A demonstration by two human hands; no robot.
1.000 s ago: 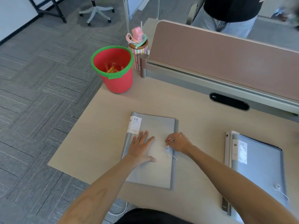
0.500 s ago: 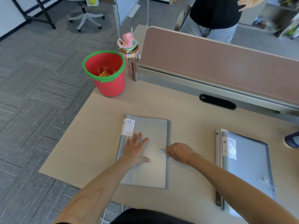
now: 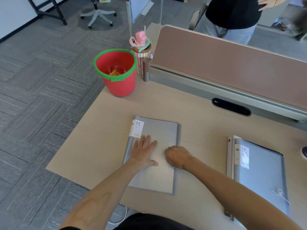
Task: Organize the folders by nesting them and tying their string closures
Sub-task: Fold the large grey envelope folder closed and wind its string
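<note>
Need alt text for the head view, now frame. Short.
A person's left hand lies flat on a grey folder on a wooden desk, while the right hand is closed in a fist near the folder's right edge. A second folder lies to the right; a red bucket stands at the desk's far left corner.

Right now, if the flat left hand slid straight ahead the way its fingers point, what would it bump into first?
Probably the white label at the far left corner of the grey folder that the left hand lies on. The fingers point roughly that way, so this is a guess.
</note>
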